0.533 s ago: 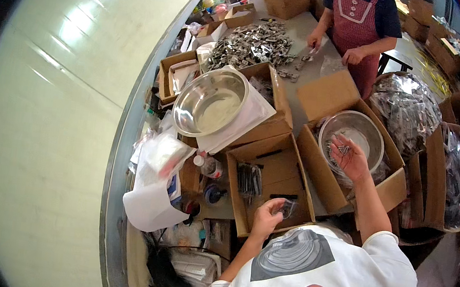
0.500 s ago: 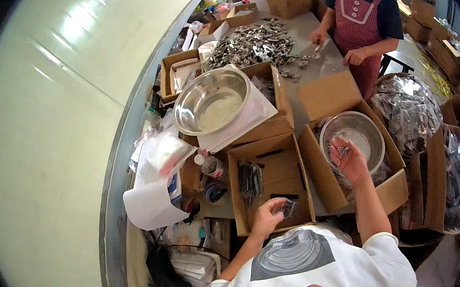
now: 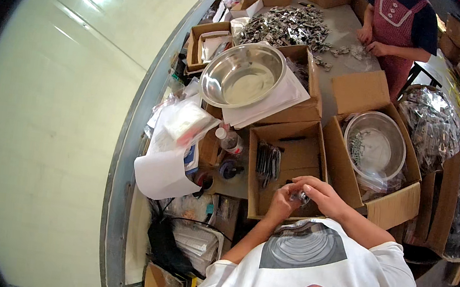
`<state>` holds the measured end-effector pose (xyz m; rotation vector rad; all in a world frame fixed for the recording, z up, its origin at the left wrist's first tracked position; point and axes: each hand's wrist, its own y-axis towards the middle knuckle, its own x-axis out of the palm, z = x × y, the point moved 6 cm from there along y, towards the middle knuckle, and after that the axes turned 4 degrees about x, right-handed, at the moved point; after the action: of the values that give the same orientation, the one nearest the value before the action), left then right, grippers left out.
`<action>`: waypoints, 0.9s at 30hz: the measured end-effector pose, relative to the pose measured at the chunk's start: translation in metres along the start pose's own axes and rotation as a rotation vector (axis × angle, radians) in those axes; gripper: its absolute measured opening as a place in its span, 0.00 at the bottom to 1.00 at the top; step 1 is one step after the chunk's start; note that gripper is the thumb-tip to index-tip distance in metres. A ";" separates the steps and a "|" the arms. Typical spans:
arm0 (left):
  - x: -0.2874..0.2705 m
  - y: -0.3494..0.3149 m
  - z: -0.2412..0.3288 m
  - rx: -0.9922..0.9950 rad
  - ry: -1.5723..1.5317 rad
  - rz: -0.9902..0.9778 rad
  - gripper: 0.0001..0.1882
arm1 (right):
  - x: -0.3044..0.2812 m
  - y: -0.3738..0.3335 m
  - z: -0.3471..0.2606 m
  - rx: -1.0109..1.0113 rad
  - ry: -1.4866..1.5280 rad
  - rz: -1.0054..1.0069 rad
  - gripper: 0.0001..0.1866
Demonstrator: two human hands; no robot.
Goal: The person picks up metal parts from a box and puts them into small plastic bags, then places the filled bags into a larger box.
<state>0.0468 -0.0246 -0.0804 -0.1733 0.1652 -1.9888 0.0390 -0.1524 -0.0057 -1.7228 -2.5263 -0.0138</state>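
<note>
Over the near end of an open cardboard box [image 3: 289, 170], both hands meet at a small clear plastic bag [image 3: 298, 198]. My left hand [image 3: 281, 206] grips the bag from the left side. My right hand [image 3: 323, 196] is closed, its fingers bent over the bag's top; what lies inside them is hidden. In the box, a row of thin filled plastic packets [image 3: 268, 164] stands along the left wall. To the right, a steel bowl [image 3: 399, 141] sits in another carton, with small screw-like metal pieces [image 3: 357, 148] on its left side.
A larger steel bowl [image 3: 211, 87] rests on papers over a carton at the back left. Behind it lies a heap of metal parts [image 3: 283, 26]. A co-worker in a red apron [image 3: 394, 20] stands across the table. Cartons of plastic-wrapped parts [image 3: 431, 118] crowd the right.
My right hand has come from above the steel bowl, where small metal pieces lay in its palm, to the bag at my left hand. The view has shifted. The co-worker's hands have come together.
</note>
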 end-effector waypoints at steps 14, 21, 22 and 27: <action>-0.009 -0.012 0.067 0.414 0.525 -0.096 0.07 | -0.034 -0.015 -0.014 -0.145 -0.709 0.070 0.06; 0.005 -0.021 0.093 0.667 0.518 0.026 0.09 | -0.032 -0.023 -0.028 -0.224 -0.762 0.140 0.12; 0.007 -0.022 0.093 0.691 0.526 0.037 0.08 | -0.023 -0.021 -0.035 -0.288 -0.818 0.136 0.13; 0.008 -0.021 0.083 0.675 0.481 0.079 0.08 | -0.010 -0.022 -0.037 -0.393 -0.922 0.107 0.09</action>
<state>0.0413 -0.0267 0.0055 0.7348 -0.1951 -1.8693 0.0247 -0.1716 0.0318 -2.4434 -3.1899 0.4092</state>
